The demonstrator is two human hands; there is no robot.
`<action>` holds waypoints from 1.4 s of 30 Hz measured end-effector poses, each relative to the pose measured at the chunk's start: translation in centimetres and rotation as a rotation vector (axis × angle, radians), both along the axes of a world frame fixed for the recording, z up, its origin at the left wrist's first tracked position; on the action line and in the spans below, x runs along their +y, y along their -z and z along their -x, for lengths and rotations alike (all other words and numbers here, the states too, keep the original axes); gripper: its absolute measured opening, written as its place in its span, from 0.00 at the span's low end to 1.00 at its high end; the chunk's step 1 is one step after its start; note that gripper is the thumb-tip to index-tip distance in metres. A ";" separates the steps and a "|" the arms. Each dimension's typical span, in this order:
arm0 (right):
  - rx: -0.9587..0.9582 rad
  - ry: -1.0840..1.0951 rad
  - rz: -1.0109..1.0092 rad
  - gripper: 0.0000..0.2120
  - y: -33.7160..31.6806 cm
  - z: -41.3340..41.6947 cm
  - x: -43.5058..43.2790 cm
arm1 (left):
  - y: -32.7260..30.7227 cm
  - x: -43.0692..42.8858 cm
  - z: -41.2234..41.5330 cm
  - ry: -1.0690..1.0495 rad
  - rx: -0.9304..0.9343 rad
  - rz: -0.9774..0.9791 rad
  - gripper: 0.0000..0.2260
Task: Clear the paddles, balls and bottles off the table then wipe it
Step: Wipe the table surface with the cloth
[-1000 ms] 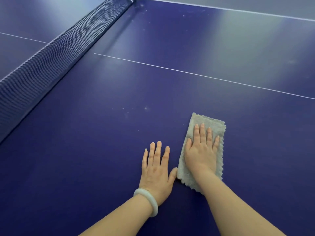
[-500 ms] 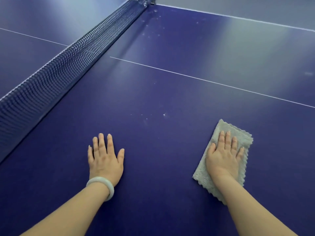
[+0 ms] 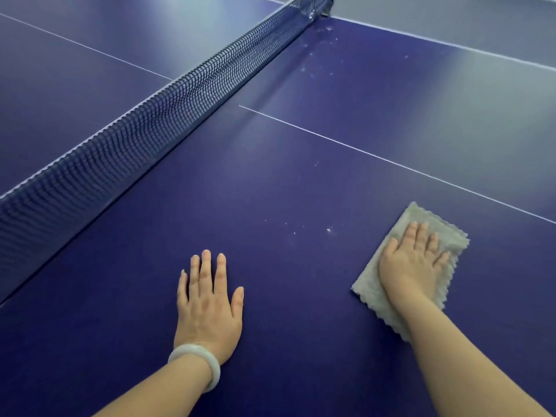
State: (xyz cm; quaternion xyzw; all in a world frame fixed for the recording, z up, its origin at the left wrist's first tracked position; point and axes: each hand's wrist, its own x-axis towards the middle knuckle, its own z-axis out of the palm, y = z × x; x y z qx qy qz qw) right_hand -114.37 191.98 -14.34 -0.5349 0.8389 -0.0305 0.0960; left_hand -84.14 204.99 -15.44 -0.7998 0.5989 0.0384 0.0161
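Dark blue and crossed by a thin white line [image 3: 391,161], the table-tennis bench [image 3: 285,182] fills the whole view. No paddles, balls or bottles show anywhere on it, so I judge the clearing done and the wiping under way.

A grey-beige cloth with a scalloped edge [image 3: 368,285] lies flat on the bench at the near right. The right hand [image 3: 415,266] rests on top of it, its grip wide and flat. The fingers are straight and the palm is down, pressing rather than clutching, which likely spreads the pressure and lets the cloth slide.

The left hand [image 3: 207,308] lies well apart to the left, also flat on the bare surface with fingers straight, holding nothing. It looks like a prop for leaning over the bench. A pale, jade-like bangle [image 3: 195,367] sits on that wrist.

Between the two hands and a little farther out, small white specks [image 3: 328,230] lie unwiped. Beyond them a dark mesh net [image 3: 135,136] runs diagonally from near left to far right. More pale smudges [image 3: 319,52] lie beside its far end, so plenty seems left to wipe.
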 end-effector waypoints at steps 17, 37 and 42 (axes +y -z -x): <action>-0.014 -0.486 -0.024 0.27 -0.4 -4.0 -15.3 | -0.1 -0.1 0.0 0.013 -0.012 0.003 0.31; -0.015 -0.565 0.005 0.30 -0.8 3.6 -0.7 | 0.0 0.0 0.1 0.002 0.012 0.011 0.30; 0.011 -0.563 0.037 0.32 0.0 -5.7 1.1 | 0.2 0.1 0.1 -0.001 0.028 0.004 0.30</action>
